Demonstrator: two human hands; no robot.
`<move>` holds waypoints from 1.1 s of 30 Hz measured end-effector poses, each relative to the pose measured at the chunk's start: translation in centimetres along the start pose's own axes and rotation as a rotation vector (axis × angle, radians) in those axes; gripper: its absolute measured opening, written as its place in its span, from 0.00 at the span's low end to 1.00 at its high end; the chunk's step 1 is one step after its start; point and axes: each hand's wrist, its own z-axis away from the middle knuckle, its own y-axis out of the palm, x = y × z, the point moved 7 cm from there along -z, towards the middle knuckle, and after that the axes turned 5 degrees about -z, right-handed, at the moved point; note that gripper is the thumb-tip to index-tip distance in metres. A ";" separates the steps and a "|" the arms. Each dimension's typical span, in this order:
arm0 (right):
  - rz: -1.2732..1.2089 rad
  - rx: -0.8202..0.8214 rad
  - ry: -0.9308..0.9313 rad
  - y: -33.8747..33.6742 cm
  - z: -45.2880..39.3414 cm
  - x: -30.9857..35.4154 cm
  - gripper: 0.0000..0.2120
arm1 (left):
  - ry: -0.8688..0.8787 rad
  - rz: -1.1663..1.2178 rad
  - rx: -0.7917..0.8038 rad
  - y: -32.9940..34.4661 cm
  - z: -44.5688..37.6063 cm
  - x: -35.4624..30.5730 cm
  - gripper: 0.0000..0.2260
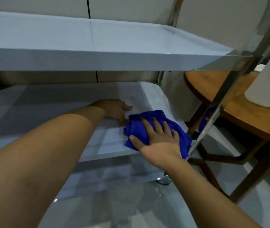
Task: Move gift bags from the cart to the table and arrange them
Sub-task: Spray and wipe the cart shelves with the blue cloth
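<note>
A steel cart fills the view; its top shelf (pixel 98 46) carries nothing. On the right end of the middle shelf (pixel 40 109) lies a white gift bag (pixel 150 97), tilted. My left hand (pixel 116 111) grips the bag's near edge, thumb on top and fingers underneath. My right hand (pixel 159 137) presses flat, fingers spread, on a crumpled blue cloth (pixel 137 127) at the shelf's front right corner, against the bag. Another white bag (pixel 267 79) stands on the round wooden table (pixel 239 112) to the right.
The cart's shiny upright post (pixel 221 102) runs diagonally between the shelf corner and the table. A caster (pixel 163 181) shows under the lowest shelf. Dark wooden table legs (pixel 213 163) cross over the pale tiled floor on the right.
</note>
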 end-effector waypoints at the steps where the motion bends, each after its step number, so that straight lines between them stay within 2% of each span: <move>1: -0.007 -0.004 -0.006 0.3 0.8 0.7 0.38 | -0.001 0.028 -0.008 0.1 0.1 -0.1 0.37; 9: -0.046 0.025 -0.096 2.7 3.1 6.1 0.36 | -0.124 0.309 -0.299 -0.5 1.9 1.1 0.29; 13: -0.036 0.038 -0.073 2.5 1.9 6.7 0.37 | -0.133 0.309 -0.365 -0.9 3.5 3.2 0.32; 19: -0.003 0.027 -0.067 2.1 -1.4 7.9 0.40 | -0.224 0.213 -0.326 -0.8 7.1 12.8 0.34; 21: 0.002 -0.004 -0.091 1.9 -3.0 8.1 0.40 | -0.239 0.207 -0.300 -0.5 7.5 15.0 0.38; 24: 0.015 -0.046 -0.115 1.9 -6.0 8.4 0.41 | -0.253 0.206 -0.254 -0.5 6.9 16.2 0.43; 33: 0.023 -0.120 -0.089 2.0 -19.3 9.6 0.44 | -0.233 0.074 -0.194 -0.5 4.6 16.7 0.38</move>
